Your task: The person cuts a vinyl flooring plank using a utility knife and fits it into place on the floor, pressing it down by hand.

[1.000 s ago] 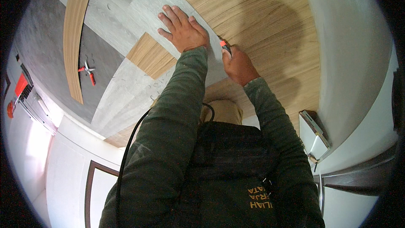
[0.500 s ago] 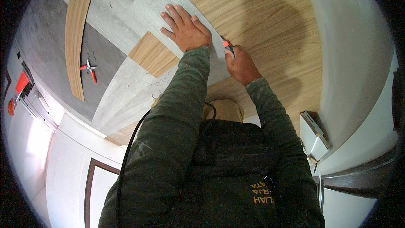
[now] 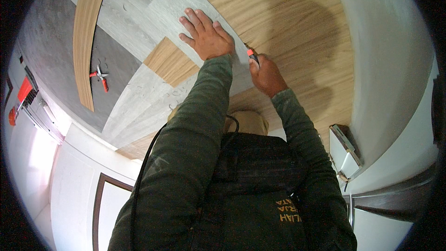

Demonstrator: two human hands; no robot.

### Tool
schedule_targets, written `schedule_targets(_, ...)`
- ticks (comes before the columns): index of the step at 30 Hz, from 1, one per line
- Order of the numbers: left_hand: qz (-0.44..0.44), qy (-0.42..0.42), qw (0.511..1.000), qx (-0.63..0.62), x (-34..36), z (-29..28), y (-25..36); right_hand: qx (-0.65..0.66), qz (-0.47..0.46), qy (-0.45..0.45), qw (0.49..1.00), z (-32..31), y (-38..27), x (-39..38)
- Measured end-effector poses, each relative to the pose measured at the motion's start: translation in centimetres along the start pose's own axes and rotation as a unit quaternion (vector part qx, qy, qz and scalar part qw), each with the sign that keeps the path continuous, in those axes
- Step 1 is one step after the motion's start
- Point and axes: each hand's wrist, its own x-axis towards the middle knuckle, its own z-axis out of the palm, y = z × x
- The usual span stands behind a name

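My left hand (image 3: 206,37) lies flat with fingers spread on a pale grey floor plank (image 3: 167,7), pressing it down. My right hand (image 3: 265,75) is closed around a small utility knife (image 3: 252,56) with an orange body, its tip at the plank's edge where the grey plank meets the laid oak-coloured floor (image 3: 288,23). Both forearms wear dark green sleeves. The blade itself is too small to make out.
A short wood-tone offcut (image 3: 171,61) lies under the grey planks. A long loose oak plank (image 3: 86,42) rests on dark grey underlay (image 3: 44,51), with red-handled pliers (image 3: 101,77) beside it. White walls (image 3: 395,65) surround; a white box (image 3: 344,152) sits at right.
The right hand with the knife has shifted slightly up along the plank's edge, away from me. The left hand stays pressed flat on the grey plank.
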Motion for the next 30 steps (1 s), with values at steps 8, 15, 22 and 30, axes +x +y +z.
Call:
schedule_targets(8,0.001,-0.002,1.000,0.006,-0.3,-0.2,0.2,-0.017,-0.056,-0.006,0.998,0.0,2.0,-1.1)
schedule_targets(15,-0.001,0.001,1.000,0.013,-0.2,-0.2,0.1,0.069,-0.042,0.006,0.997,-0.2,2.6,-2.2)
schedule_targets(22,-0.005,-0.003,1.000,0.005,-0.2,-0.3,0.1,0.100,0.010,0.207,0.973,0.2,6.3,-7.1)
schedule_targets(30,0.024,0.020,0.999,0.010,-0.7,-0.1,-0.1,-0.128,0.037,0.333,0.933,2.8,14.3,-13.6)
